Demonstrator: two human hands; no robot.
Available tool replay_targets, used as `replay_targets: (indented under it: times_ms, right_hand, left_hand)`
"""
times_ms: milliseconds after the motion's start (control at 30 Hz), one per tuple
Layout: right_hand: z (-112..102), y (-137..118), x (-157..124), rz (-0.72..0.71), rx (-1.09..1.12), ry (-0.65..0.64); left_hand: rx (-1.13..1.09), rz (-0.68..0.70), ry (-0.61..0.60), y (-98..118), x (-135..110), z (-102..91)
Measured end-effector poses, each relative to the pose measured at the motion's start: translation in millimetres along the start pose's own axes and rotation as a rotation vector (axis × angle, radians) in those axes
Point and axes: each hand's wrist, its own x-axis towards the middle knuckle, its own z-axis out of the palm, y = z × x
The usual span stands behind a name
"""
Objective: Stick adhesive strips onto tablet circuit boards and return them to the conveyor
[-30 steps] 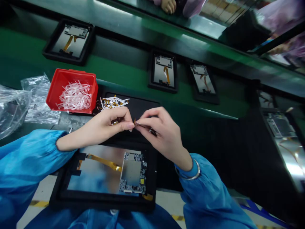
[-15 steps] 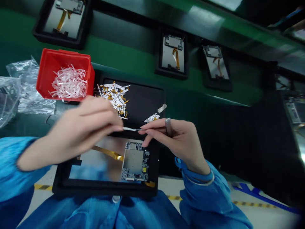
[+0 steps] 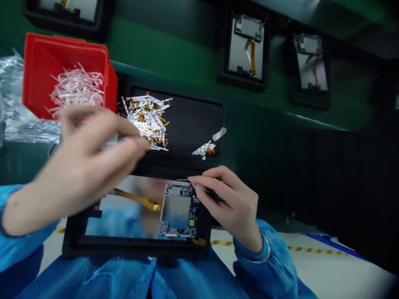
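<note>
My right hand is closed on slim metal tweezers, whose thin tip points left over the top edge of a circuit board. That board lies on a mirror-like panel in a black frame, with a gold ribbon cable running left from it. My left hand, blurred, hovers above the panel's left side, just left of a heap of white and gold strips. Its thumb and fingers are pinched together; anything between them cannot be made out.
A red bin holds white paper slivers. Behind the hands lies a black tray with a small strip bundle and a pale scrap. Clear plastic bags sit left. Framed panels stand on the green shelf.
My hands have parted: the left went left and up toward the red bin, the right came down toward the board. The white strip stretched between them is no longer visible there. The view shifted.
</note>
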Motion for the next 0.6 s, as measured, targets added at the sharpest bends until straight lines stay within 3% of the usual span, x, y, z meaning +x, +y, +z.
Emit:
replay_targets:
  times_ms: [100,200,433,600]
  right_hand:
    - [0.2,-0.7,0.5,0.014,-0.003,0.001]
    - [1.3,-1.6,1.5,0.027,0.001,0.023]
    - [1.4,-3.7,3.3,-0.03,-0.096,-0.062]
    - [-6.1,-2.7,3.8,-0.02,-0.129,-0.167]
  left_hand:
    - [-0.084,0.139,-0.084,21.7,9.9,21.8]
    - [-0.15,0.142,-0.123,28.2,9.8,32.4]
    - [-0.272,0.079,-0.164,24.5,6.7,36.1]
    - [-0.232,0.153,-0.184,25.4,6.1,39.3]
